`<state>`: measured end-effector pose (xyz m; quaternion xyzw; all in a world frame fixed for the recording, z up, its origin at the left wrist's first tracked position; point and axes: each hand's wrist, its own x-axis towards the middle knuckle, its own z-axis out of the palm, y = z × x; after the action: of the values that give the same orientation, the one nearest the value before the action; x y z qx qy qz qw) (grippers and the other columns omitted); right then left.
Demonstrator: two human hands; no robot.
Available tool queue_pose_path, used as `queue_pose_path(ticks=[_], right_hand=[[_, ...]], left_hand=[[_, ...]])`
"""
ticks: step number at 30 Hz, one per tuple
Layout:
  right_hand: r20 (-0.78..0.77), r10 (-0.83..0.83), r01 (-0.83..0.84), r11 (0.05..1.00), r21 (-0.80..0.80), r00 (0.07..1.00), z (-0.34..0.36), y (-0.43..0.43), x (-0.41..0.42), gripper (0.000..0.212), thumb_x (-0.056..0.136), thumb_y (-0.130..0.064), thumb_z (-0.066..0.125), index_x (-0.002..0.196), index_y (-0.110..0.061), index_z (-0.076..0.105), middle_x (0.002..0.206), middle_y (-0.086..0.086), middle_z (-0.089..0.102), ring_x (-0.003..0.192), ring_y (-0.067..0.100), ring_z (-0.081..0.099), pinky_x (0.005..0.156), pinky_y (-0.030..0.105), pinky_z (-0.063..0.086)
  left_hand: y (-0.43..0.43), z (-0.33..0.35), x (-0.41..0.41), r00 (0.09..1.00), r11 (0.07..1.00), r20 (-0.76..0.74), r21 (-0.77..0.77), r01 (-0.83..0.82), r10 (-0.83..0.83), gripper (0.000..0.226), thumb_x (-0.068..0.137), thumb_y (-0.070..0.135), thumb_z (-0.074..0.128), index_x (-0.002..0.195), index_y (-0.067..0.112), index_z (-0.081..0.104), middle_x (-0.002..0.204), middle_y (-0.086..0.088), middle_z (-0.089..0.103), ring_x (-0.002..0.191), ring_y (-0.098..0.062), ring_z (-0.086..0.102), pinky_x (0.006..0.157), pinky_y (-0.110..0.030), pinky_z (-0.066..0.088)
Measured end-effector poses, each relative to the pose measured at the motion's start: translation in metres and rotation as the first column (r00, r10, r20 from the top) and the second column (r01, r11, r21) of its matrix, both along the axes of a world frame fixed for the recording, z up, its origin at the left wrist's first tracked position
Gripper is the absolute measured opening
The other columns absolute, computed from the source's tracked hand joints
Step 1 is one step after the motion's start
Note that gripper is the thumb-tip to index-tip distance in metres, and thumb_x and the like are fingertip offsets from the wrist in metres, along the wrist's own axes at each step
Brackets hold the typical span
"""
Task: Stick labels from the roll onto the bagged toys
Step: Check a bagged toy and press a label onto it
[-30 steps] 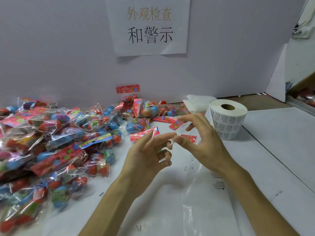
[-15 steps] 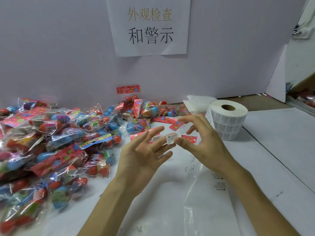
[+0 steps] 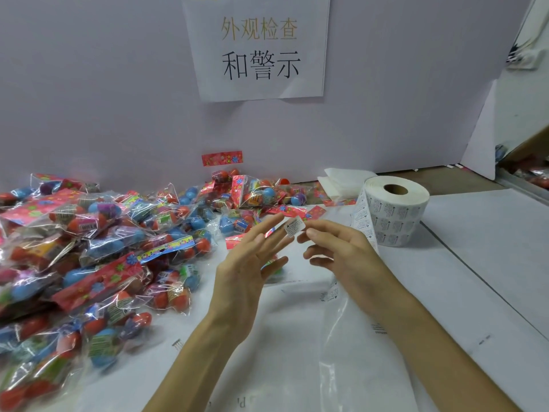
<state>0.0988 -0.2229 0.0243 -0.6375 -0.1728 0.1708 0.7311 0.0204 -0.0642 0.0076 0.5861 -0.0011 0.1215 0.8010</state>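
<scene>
A small white printed label [image 3: 294, 226] sits between my two hands above the table. It clings to a straight fingertip of my left hand [image 3: 248, 266], whose fingers are spread. The index fingertip of my right hand [image 3: 346, 254] is at the label's other edge, its fingers loosely bent. The label roll [image 3: 396, 212] stands upright just right of my right hand, its strip [image 3: 363, 217] hanging loose towards that hand. A large heap of bagged toys [image 3: 98, 251], colourful balls in clear bags with red headers, covers the table's left side. One bag [image 3: 271, 270] lies partly hidden under my left hand.
A clear liner strip [image 3: 334, 337] trails over the white table toward me. Folded white tissue [image 3: 341, 181] lies behind the roll. A paper sign [image 3: 258, 49] and a red header card [image 3: 222, 158] are on the purple partition. A table seam [image 3: 475, 278] runs diagonally on the right.
My hands went from pinching together to spreading apart. The left fingers straightened, and the peeled label now shows at their tips.
</scene>
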Motion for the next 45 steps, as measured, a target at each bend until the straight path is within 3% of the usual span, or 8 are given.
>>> queue_pose_path(ticks=[7,10,16,22,31,37,42,45], right_hand=[[-0.274,0.187,-0.144,0.975,0.169,0.943,-0.002,0.003,-0.002,0.041,0.083,-0.024,0.068,0.122,-0.013,0.071,0.097,0.001,0.071,0.074,0.011,0.063,0.074,0.025,0.049],[-0.314,0.232,-0.165,0.961,0.224,0.921,-0.002,0.005,-0.004,0.049,0.077,-0.026,0.069,0.124,-0.014,0.071,0.097,0.000,0.070,0.073,0.011,0.062,0.072,0.024,0.050],[-0.395,0.284,-0.167,0.938,0.305,0.874,-0.001,0.009,-0.010,0.038,0.074,-0.024,0.071,0.111,-0.015,0.071,0.094,0.002,0.070,0.070,0.011,0.062,0.066,0.023,0.052],[-0.423,0.250,-0.123,0.944,0.305,0.871,0.000,0.010,-0.011,0.054,0.072,-0.026,0.072,0.123,-0.010,0.069,0.090,0.003,0.069,0.067,0.011,0.060,0.066,0.025,0.051],[-0.470,0.241,-0.057,0.927,0.371,0.849,0.004,0.009,-0.011,0.027,0.077,-0.028,0.068,0.094,-0.010,0.078,0.085,0.007,0.067,0.065,0.016,0.058,0.062,0.026,0.051],[-0.427,0.188,-0.046,0.946,0.320,0.885,0.004,0.010,-0.011,0.034,0.077,-0.034,0.066,0.099,-0.008,0.071,0.079,0.007,0.065,0.063,0.016,0.057,0.065,0.028,0.046],[-0.396,0.151,-0.022,0.950,0.312,0.906,0.004,0.010,-0.012,0.020,0.075,-0.031,0.067,0.084,-0.013,0.068,0.075,0.007,0.065,0.061,0.016,0.057,0.066,0.029,0.045],[-0.364,0.131,-0.011,0.949,0.314,0.922,0.006,0.008,-0.011,0.018,0.073,-0.031,0.068,0.080,-0.015,0.071,0.076,0.008,0.067,0.061,0.015,0.058,0.066,0.029,0.046]], left_hand=[[-0.001,0.000,-0.002,0.999,1.000,0.033,0.030,0.009,-0.010,0.050,0.091,0.036,0.047,0.137,0.025,0.063,0.139,0.003,0.065,0.131,-0.017,0.060,0.101,-0.043,0.041],[-0.001,-0.001,-0.001,0.999,1.000,0.044,0.017,0.006,-0.007,0.046,0.090,0.034,0.048,0.132,0.029,0.068,0.138,0.004,0.066,0.131,-0.017,0.060,0.101,-0.042,0.041],[-0.001,-0.001,-0.002,0.998,1.000,0.060,0.029,0.007,-0.009,0.045,0.090,0.032,0.047,0.128,0.032,0.071,0.138,0.004,0.066,0.132,-0.016,0.058,0.106,-0.043,0.040],[-0.004,0.001,-0.004,0.996,0.995,0.079,0.085,-0.052,0.045,0.048,0.086,0.031,0.049,0.131,0.025,0.066,0.136,0.008,0.067,0.129,-0.010,0.060,0.106,-0.040,0.041],[-0.007,0.003,-0.002,0.987,0.971,0.076,0.181,-0.156,0.144,0.047,0.083,0.035,0.049,0.126,0.030,0.068,0.132,0.014,0.068,0.129,-0.008,0.059,0.116,-0.046,0.040],[-0.003,0.001,0.000,0.964,0.946,0.127,0.199,-0.257,0.235,0.043,0.085,0.032,0.051,0.124,0.028,0.069,0.124,0.013,0.073,0.121,-0.010,0.065,0.102,-0.038,0.046],[0.003,0.001,0.001,0.954,0.939,0.128,0.180,-0.292,0.272,0.044,0.084,0.030,0.050,0.123,0.019,0.068,0.115,0.003,0.077,0.110,-0.017,0.070,0.086,-0.027,0.054],[0.006,0.001,0.003,0.929,0.916,0.090,0.158,-0.369,0.359,0.042,0.084,0.030,0.052,0.120,0.016,0.069,0.112,0.003,0.077,0.105,-0.012,0.070,0.080,-0.019,0.056]])
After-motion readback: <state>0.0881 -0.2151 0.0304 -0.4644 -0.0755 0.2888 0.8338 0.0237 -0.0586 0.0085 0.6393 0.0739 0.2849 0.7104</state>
